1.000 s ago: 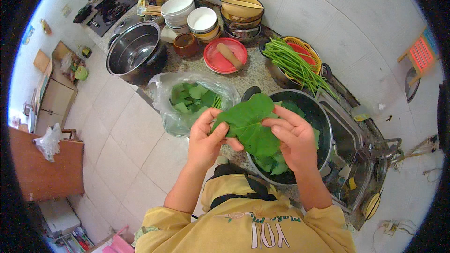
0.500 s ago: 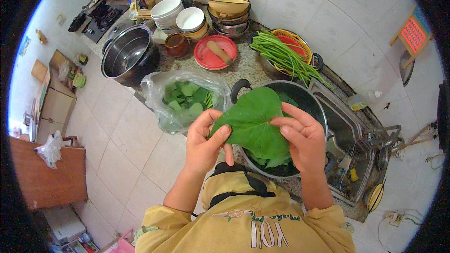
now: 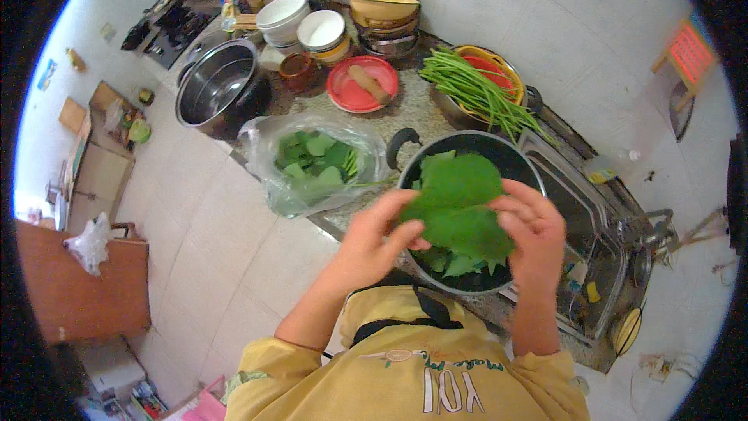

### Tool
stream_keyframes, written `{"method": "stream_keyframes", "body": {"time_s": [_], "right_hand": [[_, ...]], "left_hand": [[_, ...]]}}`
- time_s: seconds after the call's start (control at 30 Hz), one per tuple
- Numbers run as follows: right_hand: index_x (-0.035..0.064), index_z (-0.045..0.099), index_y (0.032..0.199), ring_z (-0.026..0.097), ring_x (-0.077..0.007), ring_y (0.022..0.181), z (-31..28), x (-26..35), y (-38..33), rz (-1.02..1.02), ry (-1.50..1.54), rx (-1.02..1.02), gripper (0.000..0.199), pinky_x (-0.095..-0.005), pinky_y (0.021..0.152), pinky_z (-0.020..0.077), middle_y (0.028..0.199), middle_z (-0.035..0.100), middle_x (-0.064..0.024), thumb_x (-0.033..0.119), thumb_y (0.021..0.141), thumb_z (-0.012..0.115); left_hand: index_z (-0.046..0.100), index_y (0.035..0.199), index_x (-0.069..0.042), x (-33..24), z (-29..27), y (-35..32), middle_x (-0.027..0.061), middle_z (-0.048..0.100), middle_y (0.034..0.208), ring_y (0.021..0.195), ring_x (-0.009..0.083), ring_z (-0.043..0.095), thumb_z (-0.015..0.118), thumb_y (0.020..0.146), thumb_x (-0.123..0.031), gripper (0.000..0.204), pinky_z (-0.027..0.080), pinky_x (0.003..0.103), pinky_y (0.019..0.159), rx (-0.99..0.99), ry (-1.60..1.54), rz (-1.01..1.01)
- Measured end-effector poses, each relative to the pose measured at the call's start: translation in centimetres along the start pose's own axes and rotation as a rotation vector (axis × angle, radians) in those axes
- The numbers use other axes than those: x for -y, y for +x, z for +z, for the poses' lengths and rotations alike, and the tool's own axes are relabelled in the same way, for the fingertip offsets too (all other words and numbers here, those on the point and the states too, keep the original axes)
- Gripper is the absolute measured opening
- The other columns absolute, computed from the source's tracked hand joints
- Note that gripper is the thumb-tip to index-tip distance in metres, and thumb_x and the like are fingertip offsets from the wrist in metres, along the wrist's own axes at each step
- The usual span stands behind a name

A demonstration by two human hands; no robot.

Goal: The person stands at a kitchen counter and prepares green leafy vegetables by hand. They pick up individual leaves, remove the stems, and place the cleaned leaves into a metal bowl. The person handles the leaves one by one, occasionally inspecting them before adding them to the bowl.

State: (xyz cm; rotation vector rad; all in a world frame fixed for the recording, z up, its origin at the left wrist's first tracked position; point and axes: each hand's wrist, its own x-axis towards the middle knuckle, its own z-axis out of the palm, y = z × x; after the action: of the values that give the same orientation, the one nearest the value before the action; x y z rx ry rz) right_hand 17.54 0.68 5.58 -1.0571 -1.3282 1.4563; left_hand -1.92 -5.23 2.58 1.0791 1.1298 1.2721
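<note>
A broad green leaf (image 3: 460,214) is stretched between my two hands above a dark pot (image 3: 520,157). My left hand (image 3: 383,235) pinches its left edge, thumb on top. My right hand (image 3: 534,222) grips the opposite edge between thumb and fingers. The leaf is blurred, with a crease or split across its middle; whether it is one piece or two I cannot tell. More leaves (image 3: 463,263) lie in the pot underneath. Left of the pot, a clear plastic bag (image 3: 261,157) stands open, holding cut leaves and green stems.
Long green stems (image 3: 475,90) lie across a yellow basket on a pot at the back. A metal sink (image 3: 588,245) with a faucet is on the right. Behind the bag are a red plate (image 3: 343,93) with a wooden stick, stacked bowls (image 3: 282,19) and a big empty pot (image 3: 218,82).
Both hands have shifted right with the leaf, which now sits squarely over the pot. The leaf has turned and shows a crease or split across it.
</note>
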Motion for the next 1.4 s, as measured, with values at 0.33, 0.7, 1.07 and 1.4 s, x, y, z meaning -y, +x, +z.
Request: {"method": "stream_keyframes", "body": {"time_s": [0.33, 0.7, 1.07, 1.4], "right_hand": [[-0.0007, 0.049, 0.114, 0.054, -0.0193, 0.100, -20.8, -5.0, -2.4, -0.184, -0.770, -0.554, 0.031, -0.0292, 0.088, 0.0388, 0.107, 0.057, -0.0133, 0.008, 0.084, 0.048], [0.0092, 0.042, 0.124, 0.030, -0.0296, 0.122, -18.4, -6.9, -2.5, 0.102, -1.182, -0.511, 0.045, -0.0365, 0.101, 0.0220, 0.130, 0.036, -0.0155, 0.028, 0.084, 0.052], [0.0092, 0.051, 0.114, 0.038, -0.0235, 0.118, -12.4, -5.4, 0.4, 0.088, -0.922, -0.372, 0.034, -0.0331, 0.096, 0.0307, 0.128, 0.040, -0.0111, 0.018, 0.082, 0.054], [0.0037, 0.057, 0.104, 0.050, -0.0179, 0.102, -9.9, -5.1, 1.5, -0.040, -0.761, -0.350, 0.023, -0.0276, 0.085, 0.0397, 0.112, 0.054, -0.0090, 0.011, 0.082, 0.054]], "left_hand": [[0.058, 0.094, -0.003, 6.2, -4.9, 1.6, 0.0148, 0.060, 0.084, 0.078, 0.0310, 0.058, 0.057, 0.077, -0.017, 0.022, 0.046, 0.037, 0.068, -0.042, 0.909, 0.006], [0.063, 0.078, -0.004, 9.0, -15.3, 7.4, 0.0173, 0.060, 0.077, 0.075, 0.0323, 0.057, 0.053, 0.069, -0.001, 0.014, 0.044, 0.039, 0.068, -0.401, 1.114, -0.034], [0.061, 0.096, -0.010, 12.6, -16.1, 7.4, 0.0147, 0.055, 0.093, 0.092, 0.0315, 0.052, 0.066, 0.059, -0.009, 0.038, 0.044, 0.038, 0.079, -0.026, 1.292, -0.156], [0.058, 0.086, -0.003, 8.2, -17.2, 6.7, 0.0129, 0.057, 0.092, 0.087, 0.0307, 0.055, 0.067, 0.063, -0.006, 0.024, 0.044, 0.036, 0.073, -0.403, 0.921, 0.119]]}}
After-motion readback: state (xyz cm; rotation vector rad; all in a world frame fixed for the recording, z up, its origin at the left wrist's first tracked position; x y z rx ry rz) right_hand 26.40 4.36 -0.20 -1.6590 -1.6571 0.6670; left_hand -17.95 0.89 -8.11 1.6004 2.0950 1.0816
